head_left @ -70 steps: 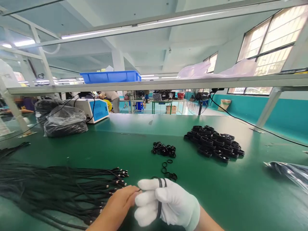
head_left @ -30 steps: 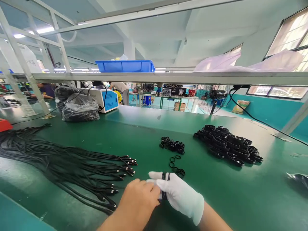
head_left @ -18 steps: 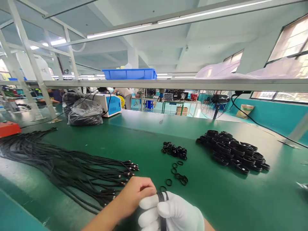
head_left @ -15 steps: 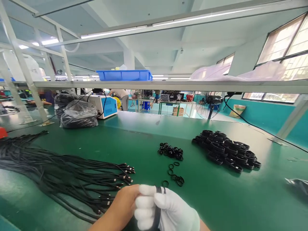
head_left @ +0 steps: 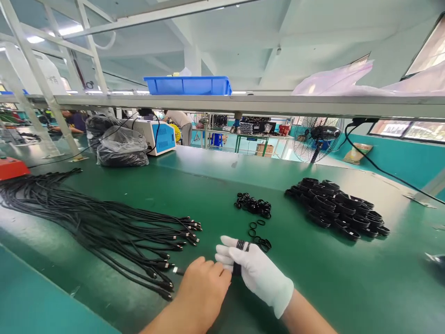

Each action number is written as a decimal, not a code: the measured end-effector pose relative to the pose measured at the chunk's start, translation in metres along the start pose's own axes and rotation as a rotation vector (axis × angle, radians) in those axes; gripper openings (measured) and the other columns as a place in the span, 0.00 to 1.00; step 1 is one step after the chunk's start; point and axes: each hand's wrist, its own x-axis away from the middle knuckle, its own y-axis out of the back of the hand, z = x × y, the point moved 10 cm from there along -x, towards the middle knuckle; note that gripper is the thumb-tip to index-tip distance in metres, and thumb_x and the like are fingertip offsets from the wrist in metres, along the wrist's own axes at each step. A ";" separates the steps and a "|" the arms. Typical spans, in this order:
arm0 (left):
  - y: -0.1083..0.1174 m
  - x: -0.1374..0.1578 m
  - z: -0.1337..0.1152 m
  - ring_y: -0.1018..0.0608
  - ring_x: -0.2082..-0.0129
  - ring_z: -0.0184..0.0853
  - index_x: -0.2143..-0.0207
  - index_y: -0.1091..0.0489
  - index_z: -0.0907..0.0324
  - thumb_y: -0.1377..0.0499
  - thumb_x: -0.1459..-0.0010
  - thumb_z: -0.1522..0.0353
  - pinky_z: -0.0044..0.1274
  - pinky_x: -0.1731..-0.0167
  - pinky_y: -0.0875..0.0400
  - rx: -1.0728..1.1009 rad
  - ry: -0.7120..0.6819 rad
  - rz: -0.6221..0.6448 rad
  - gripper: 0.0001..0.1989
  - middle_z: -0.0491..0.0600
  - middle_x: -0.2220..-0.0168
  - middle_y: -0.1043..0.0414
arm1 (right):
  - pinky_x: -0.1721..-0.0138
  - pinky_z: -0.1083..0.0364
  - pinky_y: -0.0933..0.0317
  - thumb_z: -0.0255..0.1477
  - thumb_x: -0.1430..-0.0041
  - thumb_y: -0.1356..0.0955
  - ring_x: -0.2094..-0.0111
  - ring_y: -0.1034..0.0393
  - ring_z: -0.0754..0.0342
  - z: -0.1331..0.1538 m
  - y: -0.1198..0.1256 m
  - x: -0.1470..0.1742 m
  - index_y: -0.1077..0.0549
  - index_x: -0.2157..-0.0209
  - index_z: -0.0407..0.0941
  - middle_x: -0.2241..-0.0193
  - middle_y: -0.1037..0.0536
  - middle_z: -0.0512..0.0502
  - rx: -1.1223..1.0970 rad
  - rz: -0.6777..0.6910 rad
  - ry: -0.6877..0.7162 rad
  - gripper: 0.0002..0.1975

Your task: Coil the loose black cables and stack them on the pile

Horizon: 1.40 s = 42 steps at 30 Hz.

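My right hand [head_left: 259,266], in a white glove, has black cable [head_left: 237,269] wound in several turns around its fingers. The thumb presses on the coil, and the fingertips stretch out to the left. Bare and closed, my left hand [head_left: 205,287] touches the coil's lower side; a cable plug [head_left: 178,271] sticks out at its left. What lies inside its fingers is mostly hidden. Beyond the right hand are loose black rings [head_left: 260,242] and a small heap of rings [head_left: 253,204]. Straight black cables [head_left: 114,222] with plug ends lie to the left.
A pile of coiled black cables [head_left: 333,208] lies on the green tabletop [head_left: 194,185] at the right. Plastic-bagged goods [head_left: 121,146] and a blue-and-white machine [head_left: 160,137] stand at the back left. Overhead runs a shelf [head_left: 257,105] with a blue bin [head_left: 187,86].
My view has tilted down and shifted left. The gloved fingers have gone from curled to more stretched out, with the coil still around them. My left hand has come to the coil's near side.
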 end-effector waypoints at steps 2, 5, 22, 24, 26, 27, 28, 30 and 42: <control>0.015 -0.006 0.005 0.27 0.71 0.36 0.72 0.32 0.59 0.40 0.46 0.67 0.26 0.69 0.40 0.020 -0.088 -0.005 0.05 0.46 0.72 0.27 | 0.64 0.54 0.41 0.31 0.56 0.26 0.70 0.31 0.55 -0.012 -0.018 0.004 0.27 0.64 0.38 0.73 0.26 0.46 0.021 0.142 -0.076 0.17; 0.032 -0.017 0.024 0.29 0.71 0.33 0.74 0.33 0.58 0.35 0.54 0.60 0.24 0.68 0.41 0.181 -0.148 0.049 0.13 0.42 0.74 0.29 | 0.67 0.54 0.41 0.34 0.55 0.26 0.71 0.31 0.55 -0.031 -0.047 0.017 0.27 0.67 0.35 0.74 0.27 0.45 -0.042 0.387 -0.216 0.17; 0.015 -0.012 0.043 0.33 0.75 0.28 0.71 0.31 0.59 0.44 0.44 0.68 0.21 0.72 0.39 0.892 -0.038 0.175 0.05 0.43 0.74 0.33 | 0.72 0.52 0.34 0.33 0.54 0.30 0.73 0.25 0.46 -0.054 -0.045 0.026 0.26 0.65 0.30 0.74 0.21 0.35 -0.121 0.508 -0.351 0.19; -0.007 -0.009 0.044 0.37 0.80 0.25 0.70 0.36 0.59 0.44 0.46 0.67 0.18 0.79 0.42 1.245 0.139 0.272 0.04 0.39 0.77 0.38 | 0.70 0.52 0.33 0.34 0.55 0.29 0.71 0.25 0.46 -0.049 -0.047 0.029 0.26 0.64 0.31 0.73 0.21 0.35 -0.132 0.535 -0.332 0.20; -0.022 -0.009 0.036 0.42 0.84 0.22 0.69 0.40 0.59 0.43 0.46 0.65 0.16 0.84 0.47 1.533 0.213 0.281 0.07 0.37 0.78 0.43 | 0.70 0.52 0.33 0.35 0.56 0.29 0.70 0.25 0.46 -0.044 -0.048 0.029 0.25 0.66 0.32 0.74 0.21 0.36 -0.129 0.540 -0.286 0.20; -0.026 -0.010 0.031 0.44 0.84 0.21 0.69 0.40 0.59 0.42 0.47 0.64 0.15 0.85 0.50 1.657 0.218 0.253 0.10 0.37 0.78 0.44 | 0.71 0.52 0.33 0.35 0.56 0.29 0.71 0.25 0.46 -0.042 -0.048 0.029 0.24 0.67 0.32 0.76 0.21 0.37 -0.121 0.541 -0.266 0.19; -0.029 -0.011 0.026 0.46 0.84 0.20 0.69 0.41 0.59 0.40 0.49 0.62 0.15 0.86 0.53 1.784 0.222 0.217 0.13 0.36 0.78 0.45 | 0.72 0.53 0.33 0.35 0.57 0.29 0.73 0.25 0.47 -0.041 -0.048 0.029 0.24 0.69 0.32 0.78 0.22 0.38 -0.114 0.541 -0.251 0.19; -0.031 -0.014 0.021 0.49 0.85 0.19 0.70 0.41 0.60 0.37 0.53 0.57 0.16 0.87 0.57 1.932 0.203 0.122 0.19 0.36 0.79 0.45 | 0.76 0.56 0.34 0.36 0.59 0.29 0.78 0.27 0.51 -0.039 -0.048 0.029 0.23 0.73 0.33 0.82 0.23 0.40 -0.108 0.531 -0.230 0.18; 0.010 0.005 0.019 0.37 0.75 0.27 0.70 0.41 0.58 0.42 0.49 0.69 0.19 0.73 0.40 1.412 0.328 -0.029 0.08 0.40 0.77 0.40 | 0.76 0.59 0.41 0.34 0.62 0.25 0.79 0.37 0.59 0.006 -0.047 0.038 0.23 0.76 0.36 0.83 0.29 0.49 0.369 0.504 -0.071 0.14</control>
